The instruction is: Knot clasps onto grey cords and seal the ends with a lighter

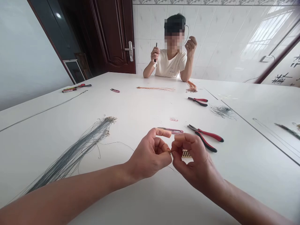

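Note:
My left hand [152,153] and my right hand [191,156] meet at the fingertips over the white table. Each pinches thumb against fingers, and between them is a small hook or thread end, too tiny to make out fully. A thin dark line [124,143] runs across the table from the bundle toward my left hand. Partly hidden behind my right hand lies a small gold slotted piece [187,153]. Just beyond my fingers are pink-handled snips [177,131] and red-and-black pliers [208,136].
A long bundle of grey lines with hooks [70,153] lies at left. Farther back are smaller pliers [199,101], a dark tangle [222,110], pink snips [115,90] and orange strands [156,88]. Across the table [140,106] a person [172,64] sits with both hands raised.

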Motion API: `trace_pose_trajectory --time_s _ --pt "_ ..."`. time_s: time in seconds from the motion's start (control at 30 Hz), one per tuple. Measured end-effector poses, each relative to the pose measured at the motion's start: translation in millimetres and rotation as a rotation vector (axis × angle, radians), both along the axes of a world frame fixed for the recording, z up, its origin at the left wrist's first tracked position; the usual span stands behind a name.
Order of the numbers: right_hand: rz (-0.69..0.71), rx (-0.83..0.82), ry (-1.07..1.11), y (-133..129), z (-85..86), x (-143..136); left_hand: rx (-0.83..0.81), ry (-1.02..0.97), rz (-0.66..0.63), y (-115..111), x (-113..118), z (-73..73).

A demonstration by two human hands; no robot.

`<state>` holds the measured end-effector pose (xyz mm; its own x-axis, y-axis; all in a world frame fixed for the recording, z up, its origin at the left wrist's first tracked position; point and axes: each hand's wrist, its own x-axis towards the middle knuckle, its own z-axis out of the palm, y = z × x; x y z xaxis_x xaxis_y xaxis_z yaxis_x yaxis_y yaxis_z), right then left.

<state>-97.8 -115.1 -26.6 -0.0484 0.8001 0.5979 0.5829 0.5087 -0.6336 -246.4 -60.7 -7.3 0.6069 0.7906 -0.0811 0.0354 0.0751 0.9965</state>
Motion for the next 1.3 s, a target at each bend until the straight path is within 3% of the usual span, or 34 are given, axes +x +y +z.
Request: trace_pose_trajectory --time_s 0.2,0.37,0.5,0.7,0.93,1.1,1.3 --pt "0.064 -0.246 0.333 0 5.8 -5 0.015 -0.070 0.034 -3 -3 2.0" --pt "0.076 -0.259 0.433 -1 12.1 0 0.028 -0.077 0.059 -3 -2 3.5" --pt "0.062 -0.228 0.417 1 14.9 5 0.032 -0.070 0.058 -2 -3 4.2" --pt "0.071 -0.113 0.190 1 8.9 4 -0.001 -0.072 0.020 0 -2 3.1" --pt "0.077 -0.273 0.366 -1 11.2 1 -0.002 -0.077 0.014 0 -1 4.9" --pt "0.076 -0.303 0.489 2 18.8 8 0.008 -0.070 0.035 -2 -3 6.2" --pt "0.135 -0.360 0.390 2 16.8 10 -0.005 -0.071 0.043 -1 -3 7.2"
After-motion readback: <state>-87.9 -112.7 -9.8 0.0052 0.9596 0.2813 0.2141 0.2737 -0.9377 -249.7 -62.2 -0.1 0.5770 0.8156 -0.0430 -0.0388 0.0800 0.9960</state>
